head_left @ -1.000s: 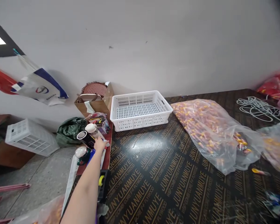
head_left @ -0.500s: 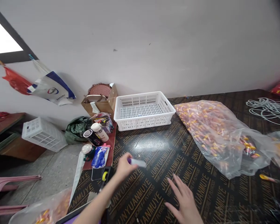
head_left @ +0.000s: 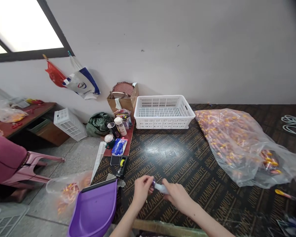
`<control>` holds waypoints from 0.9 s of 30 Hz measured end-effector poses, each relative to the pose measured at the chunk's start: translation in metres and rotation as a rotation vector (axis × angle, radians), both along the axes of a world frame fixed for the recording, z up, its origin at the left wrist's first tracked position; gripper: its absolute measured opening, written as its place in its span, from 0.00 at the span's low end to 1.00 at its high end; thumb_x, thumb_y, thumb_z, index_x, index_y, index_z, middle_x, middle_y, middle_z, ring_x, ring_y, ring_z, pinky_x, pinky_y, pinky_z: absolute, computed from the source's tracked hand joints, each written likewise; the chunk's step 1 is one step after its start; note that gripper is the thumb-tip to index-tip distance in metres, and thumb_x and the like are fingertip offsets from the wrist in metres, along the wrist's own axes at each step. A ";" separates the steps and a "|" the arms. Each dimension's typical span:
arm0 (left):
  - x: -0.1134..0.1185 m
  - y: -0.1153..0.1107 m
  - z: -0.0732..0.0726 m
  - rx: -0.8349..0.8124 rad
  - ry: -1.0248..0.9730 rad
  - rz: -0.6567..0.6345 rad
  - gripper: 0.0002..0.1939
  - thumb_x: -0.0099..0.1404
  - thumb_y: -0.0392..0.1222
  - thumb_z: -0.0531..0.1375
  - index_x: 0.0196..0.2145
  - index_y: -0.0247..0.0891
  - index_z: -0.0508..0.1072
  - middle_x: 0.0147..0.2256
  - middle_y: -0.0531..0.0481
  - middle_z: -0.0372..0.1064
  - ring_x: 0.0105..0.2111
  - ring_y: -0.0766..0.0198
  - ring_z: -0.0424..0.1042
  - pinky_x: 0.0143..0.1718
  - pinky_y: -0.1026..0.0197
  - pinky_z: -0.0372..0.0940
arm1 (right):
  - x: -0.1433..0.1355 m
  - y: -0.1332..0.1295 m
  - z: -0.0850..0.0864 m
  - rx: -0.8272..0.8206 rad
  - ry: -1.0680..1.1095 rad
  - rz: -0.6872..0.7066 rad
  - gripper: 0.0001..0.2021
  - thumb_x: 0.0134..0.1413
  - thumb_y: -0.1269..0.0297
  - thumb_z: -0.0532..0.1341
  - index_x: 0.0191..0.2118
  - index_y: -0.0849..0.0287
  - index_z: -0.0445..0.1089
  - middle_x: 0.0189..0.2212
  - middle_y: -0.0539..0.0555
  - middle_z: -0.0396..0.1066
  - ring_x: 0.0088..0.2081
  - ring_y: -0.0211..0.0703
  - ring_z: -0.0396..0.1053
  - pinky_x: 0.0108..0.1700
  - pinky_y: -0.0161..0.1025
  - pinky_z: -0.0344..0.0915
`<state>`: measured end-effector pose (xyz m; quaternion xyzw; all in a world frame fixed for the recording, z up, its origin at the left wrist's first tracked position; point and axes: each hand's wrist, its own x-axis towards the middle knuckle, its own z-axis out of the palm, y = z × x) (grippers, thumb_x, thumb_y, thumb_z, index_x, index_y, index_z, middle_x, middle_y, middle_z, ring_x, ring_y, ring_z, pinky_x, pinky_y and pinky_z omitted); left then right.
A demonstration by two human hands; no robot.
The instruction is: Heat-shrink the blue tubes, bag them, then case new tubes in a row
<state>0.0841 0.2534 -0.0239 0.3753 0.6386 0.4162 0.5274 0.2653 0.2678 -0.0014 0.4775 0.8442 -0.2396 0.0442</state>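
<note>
Both hands meet above the near part of the dark printed tabletop (head_left: 162, 168). Between them is a small cloudy-white tube-like piece with a purple end (head_left: 160, 188); its exact kind is unclear. My left hand (head_left: 142, 190) pinches the purple end. On the pale end, the thumb and fingers of my right hand (head_left: 175, 194) are closed, hiding part of it.
A white plastic crate (head_left: 162, 123) stands by the wall. To its right lies a clear bag of yellow-and-pink pieces (head_left: 233, 138). A purple dustpan (head_left: 95, 207), tape dispenser (head_left: 122, 164) and phone (head_left: 115, 160) are at left. A person in pink (head_left: 6, 159) sits far left.
My right hand has moved left and closed on the pale end of the piece. My left hand has shifted slightly right and down in view. The view has swung left, showing the dustpan and seated person.
</note>
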 end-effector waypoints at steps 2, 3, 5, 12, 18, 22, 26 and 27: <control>-0.014 0.008 -0.015 -0.045 0.139 0.123 0.21 0.55 0.59 0.55 0.25 0.35 0.71 0.16 0.51 0.64 0.16 0.64 0.66 0.19 0.64 0.60 | 0.007 0.001 -0.001 0.017 -0.028 -0.031 0.15 0.45 0.72 0.61 0.39 0.56 0.59 0.31 0.54 0.74 0.34 0.51 0.73 0.32 0.36 0.59; -0.020 0.012 -0.026 -0.059 0.247 0.133 0.21 0.56 0.58 0.54 0.25 0.35 0.71 0.17 0.50 0.65 0.17 0.63 0.67 0.20 0.63 0.60 | 0.013 0.001 -0.004 0.013 0.011 -0.069 0.14 0.46 0.72 0.61 0.39 0.56 0.58 0.31 0.54 0.73 0.34 0.49 0.73 0.32 0.36 0.59; -0.031 0.015 -0.055 -0.066 0.554 -0.010 0.17 0.59 0.52 0.54 0.28 0.35 0.72 0.24 0.47 0.70 0.25 0.61 0.71 0.29 0.62 0.63 | 0.031 0.002 -0.009 -0.018 0.143 -0.158 0.12 0.48 0.70 0.60 0.38 0.56 0.56 0.32 0.51 0.72 0.34 0.44 0.71 0.32 0.33 0.59; -0.029 -0.008 -0.129 -0.143 0.944 -0.468 0.11 0.53 0.29 0.57 0.35 0.36 0.73 0.42 0.39 0.69 0.43 0.53 0.70 0.44 0.56 0.60 | 0.088 0.013 0.017 0.229 -0.043 -0.173 0.07 0.52 0.73 0.57 0.38 0.57 0.59 0.33 0.50 0.69 0.31 0.39 0.69 0.30 0.32 0.56; 0.007 0.013 -0.070 -0.040 0.582 -0.215 0.20 0.55 0.42 0.59 0.46 0.33 0.70 0.48 0.37 0.66 0.50 0.51 0.63 0.50 0.53 0.57 | 0.083 0.033 0.087 0.797 -0.154 0.128 0.08 0.58 0.74 0.52 0.40 0.60 0.66 0.34 0.56 0.71 0.38 0.44 0.67 0.42 0.41 0.57; 0.047 0.021 0.008 -0.153 -0.378 -0.135 0.19 0.55 0.49 0.59 0.40 0.32 0.73 0.39 0.39 0.73 0.34 0.62 0.72 0.36 0.62 0.63 | 0.077 0.048 0.123 1.045 -0.057 0.353 0.13 0.60 0.73 0.48 0.45 0.62 0.67 0.42 0.58 0.71 0.47 0.48 0.64 0.51 0.48 0.53; 0.066 0.016 0.063 -0.212 -0.841 -0.115 0.16 0.55 0.45 0.60 0.36 0.30 0.75 0.35 0.41 0.74 0.30 0.66 0.71 0.33 0.65 0.62 | 0.078 0.060 0.150 1.144 -0.009 0.374 0.15 0.61 0.73 0.48 0.49 0.58 0.66 0.44 0.55 0.72 0.49 0.46 0.64 0.55 0.51 0.49; 0.067 0.015 0.072 -0.217 -0.884 -0.112 0.15 0.56 0.45 0.60 0.36 0.29 0.75 0.35 0.41 0.74 0.30 0.66 0.72 0.33 0.65 0.62 | 0.078 0.061 0.154 1.150 -0.008 0.367 0.15 0.61 0.73 0.48 0.50 0.58 0.65 0.44 0.55 0.72 0.49 0.46 0.64 0.55 0.51 0.48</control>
